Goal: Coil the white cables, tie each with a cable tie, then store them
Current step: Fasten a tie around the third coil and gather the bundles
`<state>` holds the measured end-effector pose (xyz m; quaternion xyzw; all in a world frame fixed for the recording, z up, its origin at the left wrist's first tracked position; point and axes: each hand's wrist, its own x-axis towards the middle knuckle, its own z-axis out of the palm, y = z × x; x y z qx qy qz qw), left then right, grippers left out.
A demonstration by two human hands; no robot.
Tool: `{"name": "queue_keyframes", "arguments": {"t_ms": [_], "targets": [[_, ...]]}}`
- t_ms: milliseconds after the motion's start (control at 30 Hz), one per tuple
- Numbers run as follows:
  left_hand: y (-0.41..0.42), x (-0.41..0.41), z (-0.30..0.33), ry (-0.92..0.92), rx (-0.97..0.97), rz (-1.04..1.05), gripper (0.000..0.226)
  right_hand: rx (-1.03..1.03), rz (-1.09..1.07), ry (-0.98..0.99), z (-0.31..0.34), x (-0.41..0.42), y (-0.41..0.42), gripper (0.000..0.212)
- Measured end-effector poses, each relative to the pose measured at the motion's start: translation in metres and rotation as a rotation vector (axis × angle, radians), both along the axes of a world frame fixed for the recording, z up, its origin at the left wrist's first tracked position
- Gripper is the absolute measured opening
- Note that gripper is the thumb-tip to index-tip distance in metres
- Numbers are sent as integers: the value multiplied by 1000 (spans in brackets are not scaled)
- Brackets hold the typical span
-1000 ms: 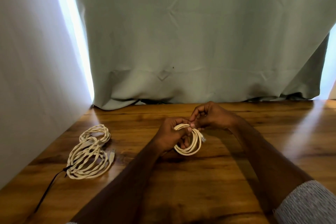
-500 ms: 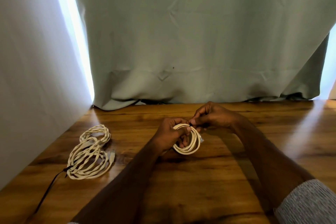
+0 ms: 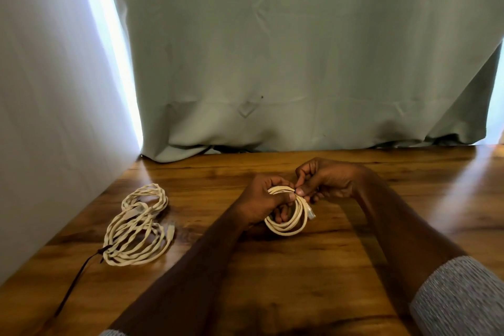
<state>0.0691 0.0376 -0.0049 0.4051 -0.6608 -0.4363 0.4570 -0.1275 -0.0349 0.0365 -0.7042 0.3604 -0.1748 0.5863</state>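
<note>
Centre of the frame: the left hand [image 3: 263, 200] grips a small coil of white cable [image 3: 293, 213] above the wooden table [image 3: 300, 267]; the right hand [image 3: 324, 180] pinches at the coil's top edge. Lower left: a second coiled bundle [image 3: 136, 229] lies near the wall [image 3: 54, 117], with bare tabletop at right.

We see a dim room lit from behind the curtain [image 3: 300, 49]: bright daylight burns out in a strip at its left edge and again at the far right. That light puts pale glare on the table [image 3: 409, 177], and soft shadows fall toward us. Straight lines bow near the edges; detail is slightly soft.
</note>
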Motion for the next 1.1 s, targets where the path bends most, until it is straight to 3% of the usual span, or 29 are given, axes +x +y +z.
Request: {"name": "queue_keyframes", "arguments": {"t_ms": [167,300,400,533,633,700,900,1100], "targets": [[1,-2,0,69,-48,-18,11,272,44,-165,-7,4,-1,25],[0,-5,-1,108,-52,-14,10,343,64,-242,-16,8,-5,37],[-4,1,0,156,-40,92,10,227,-54,-291,-18,20,3,42],[-16,9,-1,238,-80,286,12,-50,-231,-411,-18,37,23,22],[-21,15,-5,95,-164,392,12,-228,-350,-366,-22,46,32,30],[-21,17,-7,-9,-193,410,13,-354,-432,-282,-28,51,33,24],[-14,20,-5,-120,-169,421,11,-487,-524,-86,-33,60,36,15],[-15,32,-2,-45,-113,510,11,-511,-585,-3,-34,66,40,17]]}}
